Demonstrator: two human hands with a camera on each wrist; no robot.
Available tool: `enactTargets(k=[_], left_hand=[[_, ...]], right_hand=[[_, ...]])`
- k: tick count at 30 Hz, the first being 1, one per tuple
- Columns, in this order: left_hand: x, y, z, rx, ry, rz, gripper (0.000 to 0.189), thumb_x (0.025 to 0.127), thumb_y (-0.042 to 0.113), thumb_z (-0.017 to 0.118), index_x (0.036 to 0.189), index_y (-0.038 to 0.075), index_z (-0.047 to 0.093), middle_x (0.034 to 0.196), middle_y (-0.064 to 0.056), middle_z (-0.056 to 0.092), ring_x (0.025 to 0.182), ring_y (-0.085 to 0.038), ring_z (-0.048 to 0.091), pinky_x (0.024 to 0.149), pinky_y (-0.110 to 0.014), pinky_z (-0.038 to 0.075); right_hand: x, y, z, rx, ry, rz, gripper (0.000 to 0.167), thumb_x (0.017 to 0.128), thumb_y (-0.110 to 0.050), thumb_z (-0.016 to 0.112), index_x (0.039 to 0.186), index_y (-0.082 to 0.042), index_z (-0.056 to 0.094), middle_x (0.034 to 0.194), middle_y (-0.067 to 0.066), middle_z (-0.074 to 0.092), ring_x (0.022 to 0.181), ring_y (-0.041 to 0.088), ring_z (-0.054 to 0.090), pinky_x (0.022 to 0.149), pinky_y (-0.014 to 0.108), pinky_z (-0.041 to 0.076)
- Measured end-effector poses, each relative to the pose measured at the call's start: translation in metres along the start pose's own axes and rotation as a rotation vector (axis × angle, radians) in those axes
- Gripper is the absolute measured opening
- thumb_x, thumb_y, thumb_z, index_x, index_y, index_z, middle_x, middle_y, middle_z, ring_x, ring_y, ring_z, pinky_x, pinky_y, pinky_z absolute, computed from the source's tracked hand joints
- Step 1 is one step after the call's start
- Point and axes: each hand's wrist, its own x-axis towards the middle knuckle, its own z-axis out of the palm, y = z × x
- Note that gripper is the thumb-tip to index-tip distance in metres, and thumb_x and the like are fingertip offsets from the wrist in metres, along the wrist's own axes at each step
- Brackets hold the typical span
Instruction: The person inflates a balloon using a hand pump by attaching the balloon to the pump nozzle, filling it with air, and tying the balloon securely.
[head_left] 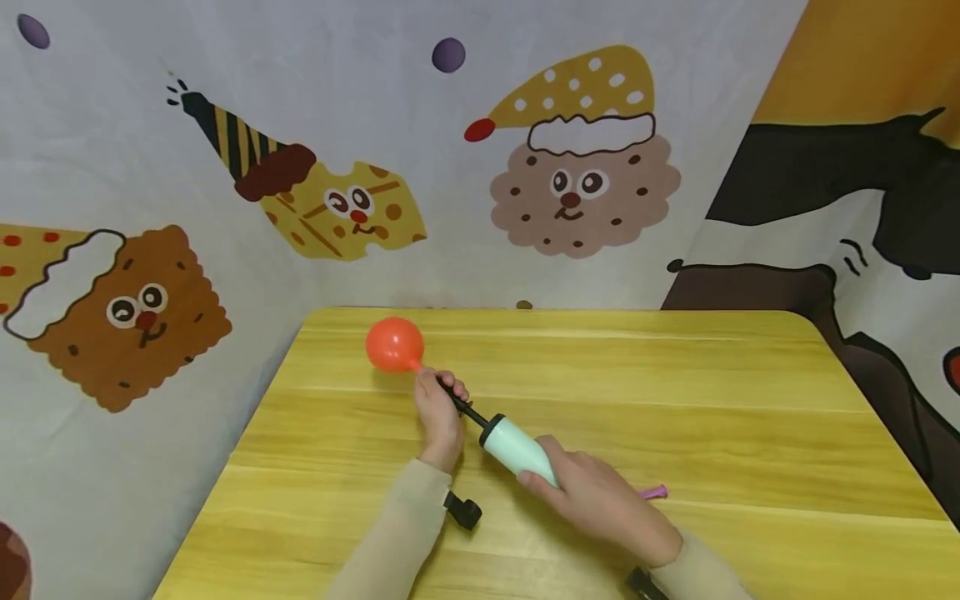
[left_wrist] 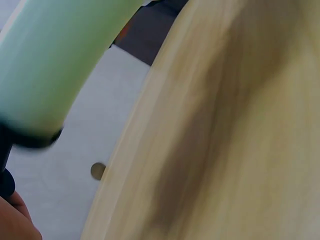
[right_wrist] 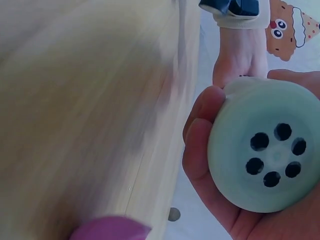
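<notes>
From my remote station, I read the scene outward from the head camera. The right hand [head_left: 600, 500] is wrapped around the mint-green cylinder of a hand pump [head_left: 520, 451]; the right wrist view shows six dark holes in the cylinder's end face. A purple piece [head_left: 655, 492], partly hidden by that hand, lies on the wood-grain table [head_left: 675, 375]. The pump slants forward and to the left, its black collar leading to a black shaft. The left hand [head_left: 441, 412] grips the black section at the shaft's far end. I cannot tell each finger's exact position there. Directly beyond, a round, inflated red balloon [head_left: 394, 344] has its neck at the left thumb. Past the table's far edge, I see a pale backdrop [head_left: 450, 279] printed with cartoon food figures.
</notes>
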Motion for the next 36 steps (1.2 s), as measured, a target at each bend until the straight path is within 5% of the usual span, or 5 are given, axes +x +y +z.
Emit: enactTargets(k=[9,15,22,29,36], left_hand=[[-0.017,-0.011,0.008,0.092,-0.042,-0.035,0.037,0.115,0.024,0.027,0.087,0.010,0.047,0.068,0.002,0.049,0.053,-0.009,0.049,0.052,-0.021,0.046],[0.003,-0.002,0.004,0.047,-0.043,-0.039,0.039,0.115,0.024,0.028,0.083,0.011,0.047,0.065,0.002,0.049,0.050,-0.009,0.048,0.049,-0.022,0.045],[0.029,0.017,-0.012,-0.024,0.030,0.028,0.035,0.114,0.025,0.031,0.084,0.012,0.044,0.067,0.003,0.049,0.051,-0.008,0.047,0.047,-0.020,0.042],[0.018,0.007,-0.019,-0.013,0.051,-0.005,0.032,0.114,0.020,0.027,0.087,0.011,0.042,0.068,0.001,0.048,0.052,-0.010,0.047,0.049,-0.022,0.043],[0.002,-0.003,-0.010,0.049,-0.010,-0.042,0.035,0.116,0.025,0.025,0.091,0.010,0.045,0.071,0.001,0.049,0.055,-0.011,0.049,0.052,-0.023,0.045]], right_hand=[[0.014,-0.005,0.002,0.079,-0.034,0.016,0.055,0.105,-0.060,0.048,0.130,-0.012,0.053,0.070,-0.004,0.053,0.054,0.009,0.050,0.045,0.030,0.042],[0.011,-0.006,0.000,0.069,-0.012,0.013,0.055,0.105,-0.058,0.050,0.135,-0.012,0.055,0.080,-0.003,0.059,0.065,0.010,0.054,0.054,0.030,0.045],[-0.014,-0.001,-0.012,0.048,-0.047,0.018,0.057,0.104,-0.059,0.050,0.139,-0.014,0.054,0.085,-0.007,0.059,0.070,0.009,0.052,0.058,0.030,0.044],[-0.018,0.005,-0.004,0.042,-0.061,0.007,0.060,0.105,-0.059,0.048,0.144,-0.014,0.053,0.086,-0.007,0.061,0.068,0.008,0.052,0.058,0.028,0.045],[-0.005,0.002,0.001,0.046,-0.028,0.026,0.057,0.104,-0.061,0.049,0.138,-0.016,0.055,0.075,-0.008,0.054,0.060,0.007,0.049,0.051,0.028,0.042]])
